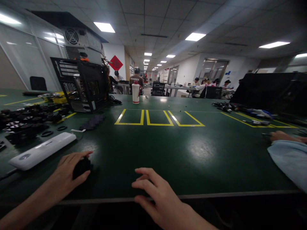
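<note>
Step in hand, seemingly: left hand [68, 169] handling small black object [82, 166] at table's [168, 150] near left, beside white elongated device [45, 150]. Left fingers and thumb grasping object (exact identity unclear). Right hand [158, 195] empty, fingers loosely curled, by front edge. Shifting object would likely call for steady left grasp, right hand kept clear.

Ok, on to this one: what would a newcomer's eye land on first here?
Probably the three yellow tape outlines in the middle of the green tabletop, with a white cup with a red lid standing beyond them. To their left stands an open black computer case. At the near edge, the left hand curls around a small black object, while the right hand is empty.
</note>
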### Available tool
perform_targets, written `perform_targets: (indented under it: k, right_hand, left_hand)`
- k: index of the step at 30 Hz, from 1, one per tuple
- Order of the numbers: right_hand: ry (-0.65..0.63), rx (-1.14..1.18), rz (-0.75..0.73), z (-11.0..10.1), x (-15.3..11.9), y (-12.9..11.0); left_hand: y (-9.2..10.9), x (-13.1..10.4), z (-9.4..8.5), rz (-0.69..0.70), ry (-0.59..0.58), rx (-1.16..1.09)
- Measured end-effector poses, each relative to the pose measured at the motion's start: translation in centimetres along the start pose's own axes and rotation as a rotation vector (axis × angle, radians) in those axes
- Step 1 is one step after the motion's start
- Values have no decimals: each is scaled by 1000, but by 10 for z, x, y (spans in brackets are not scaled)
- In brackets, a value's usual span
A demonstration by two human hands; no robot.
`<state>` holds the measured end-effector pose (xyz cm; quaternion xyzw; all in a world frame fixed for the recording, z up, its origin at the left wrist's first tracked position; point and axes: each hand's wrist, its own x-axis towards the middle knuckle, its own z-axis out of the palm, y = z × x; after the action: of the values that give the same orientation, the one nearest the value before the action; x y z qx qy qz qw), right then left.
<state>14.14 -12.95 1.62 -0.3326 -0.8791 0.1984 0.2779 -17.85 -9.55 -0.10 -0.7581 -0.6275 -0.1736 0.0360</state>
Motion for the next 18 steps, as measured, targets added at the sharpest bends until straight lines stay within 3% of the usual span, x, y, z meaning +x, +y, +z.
perform_targets:
  k: [5, 10, 15, 18]
  right_hand:
    - [-54, -106, 58, -24, -4, 11]
    - [-90, -178, 33, -43, 11, 29]
    - [-22, -120, 101, -57, 50, 77]
    - [96, 37, 249, -54, 78, 115]
  left_hand:
    - [21, 20, -5, -24, -191, -64]
    - [56, 71, 19, 85, -222, -204]
    - [106, 139, 55, 167, -160, -320]
    - [128, 168, 70, 180, -152, -339]
